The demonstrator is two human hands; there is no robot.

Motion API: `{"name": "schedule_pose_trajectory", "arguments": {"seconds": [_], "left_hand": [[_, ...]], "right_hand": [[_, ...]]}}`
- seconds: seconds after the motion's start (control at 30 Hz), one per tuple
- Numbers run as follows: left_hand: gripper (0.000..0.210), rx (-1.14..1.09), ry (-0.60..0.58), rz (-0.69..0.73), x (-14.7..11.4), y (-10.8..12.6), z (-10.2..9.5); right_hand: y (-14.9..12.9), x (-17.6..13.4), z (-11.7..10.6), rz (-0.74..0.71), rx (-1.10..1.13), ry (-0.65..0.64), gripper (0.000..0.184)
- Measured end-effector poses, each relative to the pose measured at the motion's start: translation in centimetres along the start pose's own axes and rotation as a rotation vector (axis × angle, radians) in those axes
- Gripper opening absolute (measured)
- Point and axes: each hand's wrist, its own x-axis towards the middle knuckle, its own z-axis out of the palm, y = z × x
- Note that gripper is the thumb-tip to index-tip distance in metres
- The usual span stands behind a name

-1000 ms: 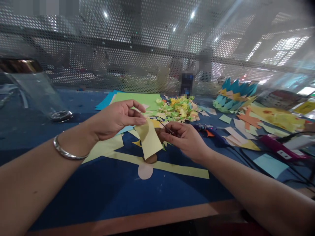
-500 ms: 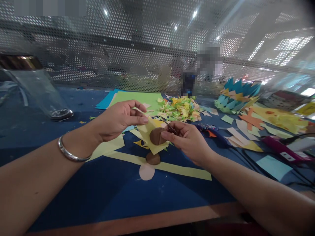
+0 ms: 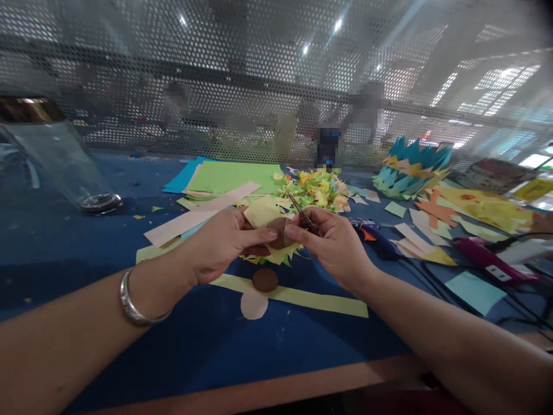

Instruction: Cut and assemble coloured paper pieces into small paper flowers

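My left hand [image 3: 218,245] is closed on a piece of pale yellow paper [image 3: 261,211] and a brown disc [image 3: 280,234] lying against it, thumb on top. On the other side, my right hand [image 3: 334,242] pinches the disc and paper between thumb and fingers. A small pair of scissors [image 3: 298,206] is also in my right hand, blades pointing up and away; its handles are mostly hidden. Below the hands, another brown disc [image 3: 265,279] rests on a yellow paper strip [image 3: 324,301]. A pale paper circle [image 3: 254,304] lies just in front of it.
Behind my hands are stacked green sheets [image 3: 242,176] and a heap of paper scraps [image 3: 319,190]. A glass bottle [image 3: 64,155] stands left. At right are a glue gun [image 3: 380,239], a purple power strip [image 3: 496,262] with cables, and a blue spiky paper crown [image 3: 412,167].
My left hand has moved right and down from the paper's upper edge to the disc. The paper has turned in my hands. A pale strip behind the left hand now shows.
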Motion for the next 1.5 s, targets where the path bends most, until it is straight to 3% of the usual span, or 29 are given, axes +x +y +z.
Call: {"name": "schedule_pose_trajectory", "arguments": {"seconds": [0.1,0.2,0.4,0.73,1.5], "left_hand": [[0.024,0.003,0.032,0.045,-0.12,0.08,-0.06],[0.019,0.003,0.039,0.040,-0.19,0.16,-0.46],[0.015,0.006,0.002,0.013,-0.13,-0.06,-0.58],[0.026,-0.037,0.104,-0.079,-0.58,0.59,-0.20],[0.023,-0.081,0.107,-0.051,-0.37,0.41,-0.43]], "right_hand": [[0.22,-0.10,-0.16,-0.098,-0.063,0.006,0.020],[0.39,-0.35,-0.26,-0.164,-0.135,-0.030,0.034],[0.27,-0.50,-0.16,-0.165,-0.158,-0.146,0.044],[0.08,-0.63,-0.17,-0.219,-0.254,-0.150,0.040],[0.06,-0.81,-0.27,-0.232,-0.282,-0.172,0.042]]}}
